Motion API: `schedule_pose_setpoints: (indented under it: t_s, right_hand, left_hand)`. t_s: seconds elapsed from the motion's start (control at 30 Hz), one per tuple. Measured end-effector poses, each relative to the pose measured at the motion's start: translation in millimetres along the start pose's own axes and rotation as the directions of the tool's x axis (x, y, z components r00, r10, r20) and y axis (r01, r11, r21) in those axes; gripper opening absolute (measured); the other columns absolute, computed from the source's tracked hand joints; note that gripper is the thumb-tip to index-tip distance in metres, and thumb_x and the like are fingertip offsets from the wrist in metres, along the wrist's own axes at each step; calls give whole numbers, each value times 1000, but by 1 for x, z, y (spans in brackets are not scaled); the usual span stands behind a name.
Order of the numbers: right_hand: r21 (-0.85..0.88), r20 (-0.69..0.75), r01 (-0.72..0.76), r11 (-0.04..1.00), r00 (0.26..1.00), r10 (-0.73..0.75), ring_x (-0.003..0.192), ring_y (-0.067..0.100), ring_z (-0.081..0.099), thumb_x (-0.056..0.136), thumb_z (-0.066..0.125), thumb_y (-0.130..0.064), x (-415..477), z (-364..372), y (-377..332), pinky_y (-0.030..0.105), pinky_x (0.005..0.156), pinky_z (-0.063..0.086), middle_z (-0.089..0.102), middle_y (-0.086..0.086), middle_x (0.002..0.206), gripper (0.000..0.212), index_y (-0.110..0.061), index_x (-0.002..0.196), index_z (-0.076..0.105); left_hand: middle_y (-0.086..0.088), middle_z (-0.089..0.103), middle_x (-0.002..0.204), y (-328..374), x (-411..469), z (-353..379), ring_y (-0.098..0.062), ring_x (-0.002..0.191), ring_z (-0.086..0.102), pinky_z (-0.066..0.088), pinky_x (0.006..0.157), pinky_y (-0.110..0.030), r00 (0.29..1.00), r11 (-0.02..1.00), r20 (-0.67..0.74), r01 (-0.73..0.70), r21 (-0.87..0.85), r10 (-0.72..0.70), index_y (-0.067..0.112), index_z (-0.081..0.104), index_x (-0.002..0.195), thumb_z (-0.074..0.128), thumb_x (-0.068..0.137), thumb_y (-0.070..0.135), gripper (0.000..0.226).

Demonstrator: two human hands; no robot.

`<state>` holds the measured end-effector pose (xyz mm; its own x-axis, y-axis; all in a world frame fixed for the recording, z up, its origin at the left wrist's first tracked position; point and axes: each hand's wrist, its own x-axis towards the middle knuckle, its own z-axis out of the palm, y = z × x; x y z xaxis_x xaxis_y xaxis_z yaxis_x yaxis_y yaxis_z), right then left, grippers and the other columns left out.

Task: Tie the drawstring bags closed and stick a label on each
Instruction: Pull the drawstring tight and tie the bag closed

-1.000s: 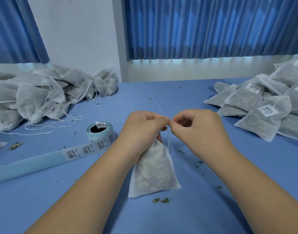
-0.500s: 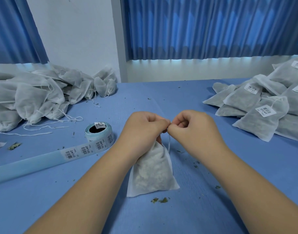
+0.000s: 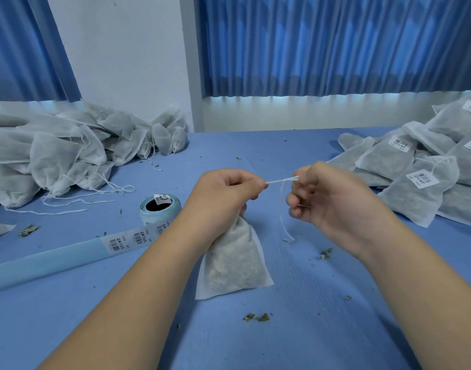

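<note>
1. a blue table (image 3: 296,343) fills the lower part of the view, with blue curtains (image 3: 336,44) hanging behind it on either side of a white wall.
2. a heap of unlabelled bags (image 3: 55,156) lies at the far left of the table, their loose strings trailing onto the blue surface.
3. a stack of labelled bags (image 3: 421,188) lies at the far right, each visible top face carrying a white barcode sticker.
4. a pale blue backing strip (image 3: 55,259) runs from the left edge towards the middle and ends at the label roll (image 3: 159,209), which stands on end just left of the left forearm; a few barcode labels sit on the strip near the roll.
5. the left hand (image 3: 223,194) is curled round the gathered neck of the drawstring bag (image 3: 233,265), with thumb and forefinger pinched at the mouth where the string comes out.
6. the right hand (image 3: 333,201) is held apart from the left, fingers curled, pinching the far end of the string.
7. the drawstring bag sits in the middle of the table, its bottom edge resting on the surface and its body tilted up towards the left hand.
8. the drawstring (image 3: 281,180) is stretched taut between the two hands, and a loose length hangs down from it to the table.
9. green crumbs (image 3: 257,317) lie on the table just in front of the bag.
</note>
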<state>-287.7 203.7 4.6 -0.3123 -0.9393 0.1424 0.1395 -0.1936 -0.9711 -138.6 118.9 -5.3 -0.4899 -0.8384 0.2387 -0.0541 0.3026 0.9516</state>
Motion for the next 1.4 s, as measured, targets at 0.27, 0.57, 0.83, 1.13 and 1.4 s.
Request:
schedule_pose_setpoints:
  t_s: [0.27,0.57,0.83,1.13,1.4]
  right_hand:
    - [-172,63,95,981,994,-85,56,18,51,66,55,-14,1,-2,3,26,53,42,44,1,56,11,-14,56,57]
    - [-307,32,84,948,996,-78,57,16,57,83,61,-9,3,-3,5,28,57,45,52,-3,57,19,-16,65,62]
    - [-389,47,138,911,990,-130,62,12,66,85,68,-15,-1,-3,5,20,55,49,71,1,71,11,-12,75,73]
    - [-607,54,188,772,979,-196,54,10,48,78,66,-9,-3,4,9,20,51,39,55,-5,55,15,-16,65,66]
    - [-411,20,212,887,975,-223,53,11,50,78,69,-10,-1,0,6,22,53,43,53,-4,54,18,-20,63,65]
  left_hand:
    - [8,45,56,6,-6,4,-13,50,37,36,54,-27,989,996,132,-51,-66,60,20,76,81,70,73,42,24]
    - [9,45,51,5,-6,4,-12,49,38,38,59,-29,990,999,137,-41,-3,41,24,72,70,74,78,29,10]
    - [13,46,47,3,-4,4,-10,48,41,40,59,-29,995,999,89,-43,-5,43,25,70,66,70,73,30,9]
    - [9,44,46,2,-7,10,-10,48,40,40,59,-29,997,999,64,-37,8,37,26,68,61,65,70,25,10]
    - [13,45,48,1,-5,9,-9,47,41,39,59,-28,994,999,96,-42,-13,43,24,67,69,68,89,25,20]
